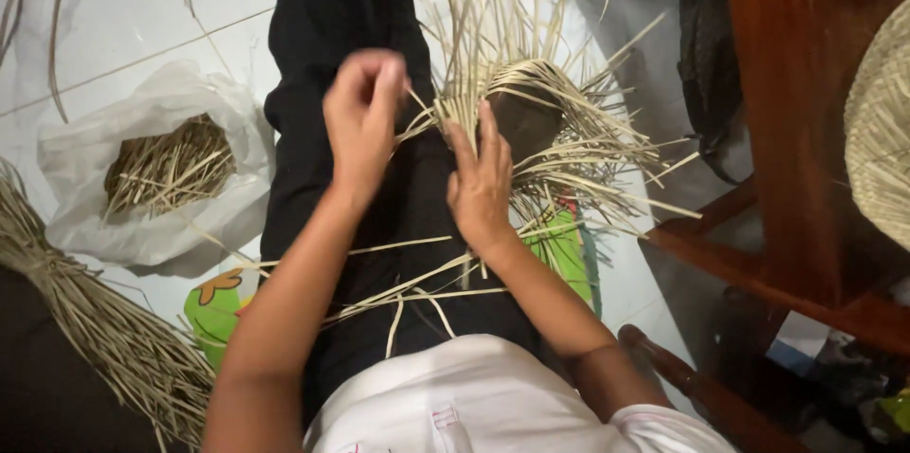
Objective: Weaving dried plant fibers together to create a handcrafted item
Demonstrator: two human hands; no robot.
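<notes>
White tile floor [142, 17], pale half-woven straw piece [531, 102]

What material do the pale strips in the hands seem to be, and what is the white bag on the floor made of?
The pale strips look like dried straw or palm leaf: flat, narrow, matte beige, splaying stiffly. The left hand pinches some and the right hand rests on the weave. The white bag seems to be thin plastic: crinkled, slightly translucent and glossy.

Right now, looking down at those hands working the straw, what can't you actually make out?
All in the head view:
- Left hand fingertips: curled together, so the strand they pinch is hidden.
- Woven straw piece: its middle is covered by the right hand.
- White plastic bag: folds hide how much straw is inside.
- Woven item at right: cut off by the edge.
</notes>
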